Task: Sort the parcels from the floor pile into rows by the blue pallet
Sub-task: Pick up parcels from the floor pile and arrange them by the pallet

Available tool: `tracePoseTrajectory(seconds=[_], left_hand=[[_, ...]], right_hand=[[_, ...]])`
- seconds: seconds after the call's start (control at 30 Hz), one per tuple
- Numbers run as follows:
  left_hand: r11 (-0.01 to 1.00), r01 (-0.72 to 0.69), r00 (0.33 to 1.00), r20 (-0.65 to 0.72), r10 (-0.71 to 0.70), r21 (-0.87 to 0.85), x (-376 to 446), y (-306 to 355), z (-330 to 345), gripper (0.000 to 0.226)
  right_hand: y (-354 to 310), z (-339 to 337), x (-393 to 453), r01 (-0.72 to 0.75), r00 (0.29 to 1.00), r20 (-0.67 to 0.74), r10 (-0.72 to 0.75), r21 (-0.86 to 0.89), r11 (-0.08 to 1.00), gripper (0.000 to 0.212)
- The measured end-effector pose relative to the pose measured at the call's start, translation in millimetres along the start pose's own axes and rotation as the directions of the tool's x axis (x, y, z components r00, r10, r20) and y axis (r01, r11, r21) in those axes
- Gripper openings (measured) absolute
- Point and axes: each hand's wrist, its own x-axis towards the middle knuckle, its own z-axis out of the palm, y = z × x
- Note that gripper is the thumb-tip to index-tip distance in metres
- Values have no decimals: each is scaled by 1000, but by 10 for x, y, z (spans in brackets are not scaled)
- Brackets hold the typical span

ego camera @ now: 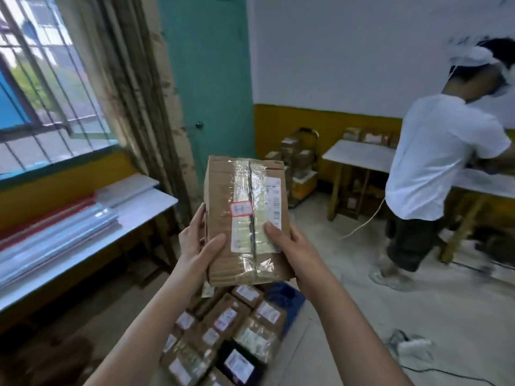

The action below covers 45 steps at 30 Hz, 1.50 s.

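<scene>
I hold a brown cardboard parcel up in front of me at chest height, sealed with clear tape and bearing a white barcode label and a small red-bordered sticker. My left hand grips its left side, thumb on top. My right hand grips its lower right corner, thumb on the label. Below the parcel, several labelled parcels lie in rows on the floor beside the blue pallet, which shows only partly behind them.
A person in a white shirt bends over a white table at the right. A long white table with plastic sheets runs along the left wall under the window. More boxes are stacked by the far wall. A power strip and cables lie on the floor.
</scene>
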Motion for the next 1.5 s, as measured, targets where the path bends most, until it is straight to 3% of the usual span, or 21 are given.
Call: tracePoseTrajectory(seconds=[0.2, 0.47, 0.6, 0.77, 0.9, 1.0, 1.13, 1.27, 1.37, 1.5], left_hand=[[990, 106, 991, 86, -99, -88, 1188, -702, 604, 91], [887, 337, 940, 161, -300, -316, 2485, -1110, 1236, 99], [870, 388, 922, 118, -370, -303, 2956, -1404, 1484, 88], [864, 471, 882, 98, -460, -179, 3495, -1595, 1922, 111], [765, 636, 771, 97, -629, -97, 3875, -1742, 2349, 106], [701, 712, 702, 94, -706, -52, 4198, -1946, 2606, 91], [732, 668, 728, 89, -680, 136, 4545, -2425, 2818, 69], [778, 564, 759, 198, -621, 277, 4676, -3153, 2856, 76], [726, 583, 727, 165, -667, 365, 4640, -3821, 2852, 67], [691, 600, 715, 118, -689, 403, 4493, -4889, 2960, 49]], right_hand=[[192, -762, 994, -46, 998, -46, 47, 16, 999, 49], [-189, -1501, 2315, -226, 974, 48, 223, 61, 972, 45], [-113, -1878, 2915, -300, 953, 79, 294, 79, 951, 41], [58, -2569, 3786, -366, 925, 131, 357, 58, 929, 39], [250, -3180, 4428, -399, 890, 230, 395, -30, 917, 36], [585, -3535, 4893, -466, 859, 214, 465, -51, 883, 44], [1285, -3763, 5320, -556, 824, 117, 555, -30, 831, 61], [2079, -3908, 5500, -627, 776, 109, 621, 28, 779, 57], [2750, -4013, 5578, -641, 768, 81, 636, 106, 760, 54], [3824, -4078, 5658, -640, 752, -68, 656, 163, 751, 72]])
